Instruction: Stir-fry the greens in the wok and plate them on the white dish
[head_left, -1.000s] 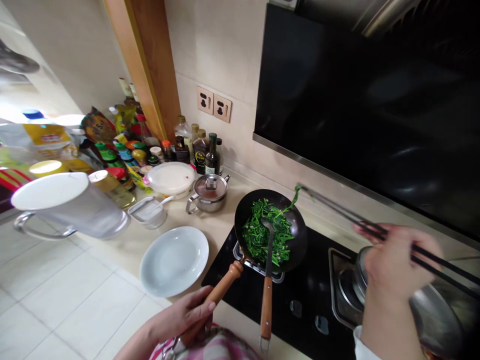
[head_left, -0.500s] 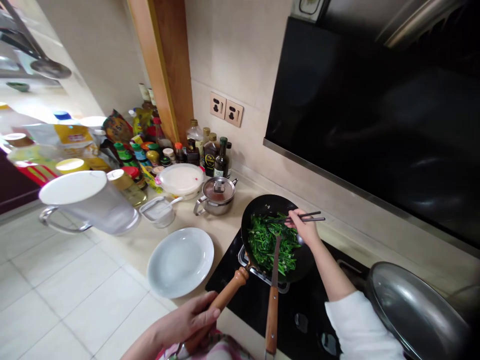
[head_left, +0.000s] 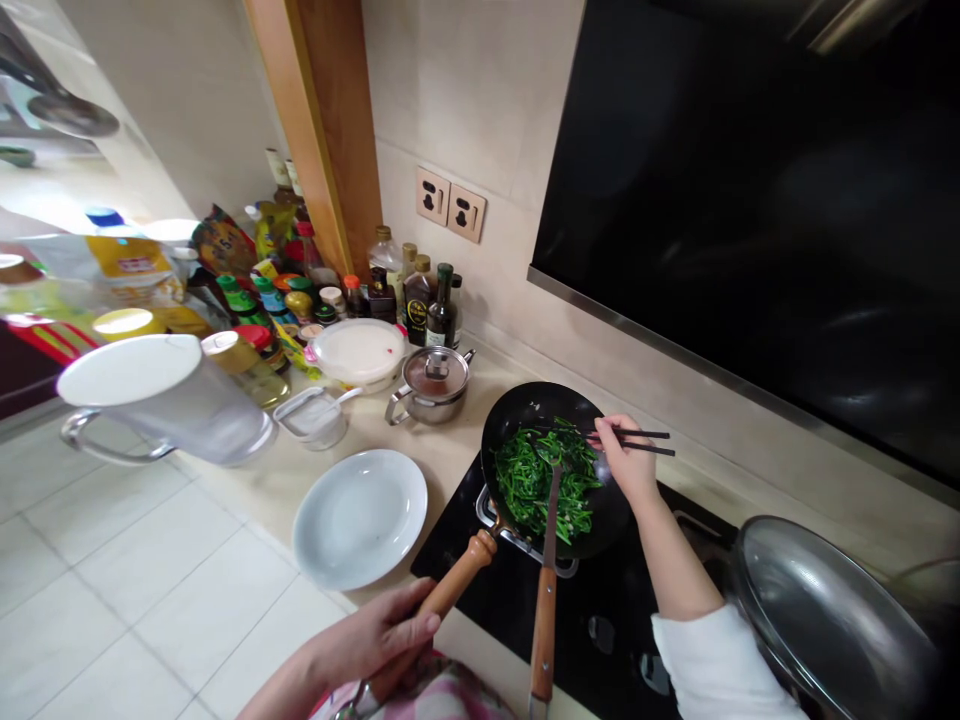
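Observation:
My left hand (head_left: 386,640) is wrapped round the wooden handle of a black wok (head_left: 517,400), which sits on the stove. Chopped leafy greens (head_left: 525,480) fill the wok's middle. Above their right side, my right hand (head_left: 628,460) grips a pair of dark chopsticks (head_left: 645,441), their tips among the greens. A spatula (head_left: 544,620) with a wooden handle leans in the wok, its blade end in the greens and its handle pointing towards me; neither hand touches it. Left of the wok lies a pale oval plate (head_left: 360,520) with nothing on it.
A small lidded steel pot (head_left: 431,385) stands behind the plate, near a clear container (head_left: 311,418) with a white spoon. A large jug (head_left: 165,400) and several bottles (head_left: 441,310) crowd the left counter. At the right is a big metal lid (head_left: 832,610) beside the black stove (head_left: 570,640).
My right hand has shifted slightly to the right with the chopsticks, and some greens rise with their tips. My left hand keeps its hold on the wok handle. The view has tilted a little.

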